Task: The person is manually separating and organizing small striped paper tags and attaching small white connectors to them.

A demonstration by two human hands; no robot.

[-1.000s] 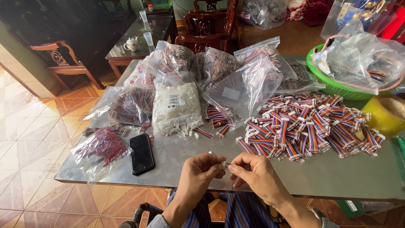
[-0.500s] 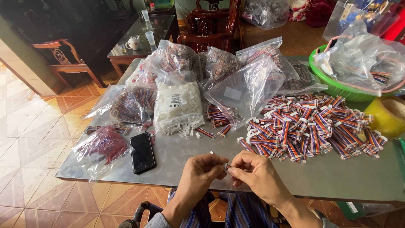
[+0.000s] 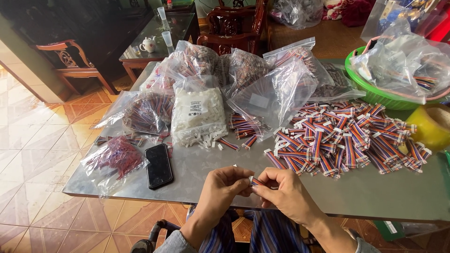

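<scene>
My left hand (image 3: 228,186) and my right hand (image 3: 283,188) meet just above the near edge of the grey metal table (image 3: 403,192). Between their fingertips they pinch one short striped ribbon cable with a white connector (image 3: 253,182). Both hands grip it, the left at the connector end. A big heap of the same striped cables (image 3: 347,138) lies on the table to the right of my hands. A clear bag of white connectors (image 3: 197,112) stands behind them, with several loose connectors spilled in front of it.
A black phone (image 3: 158,165) lies left of my hands, beside a bag of red parts (image 3: 116,159). More clear bags of cables (image 3: 276,89) crowd the back. A green basket (image 3: 375,91) and a yellow tape roll (image 3: 433,124) sit at the right. Wooden chairs and a glass table stand beyond.
The hands stay together at the table's near edge, with only small finger movements on the cable. The view has shifted slightly.
</scene>
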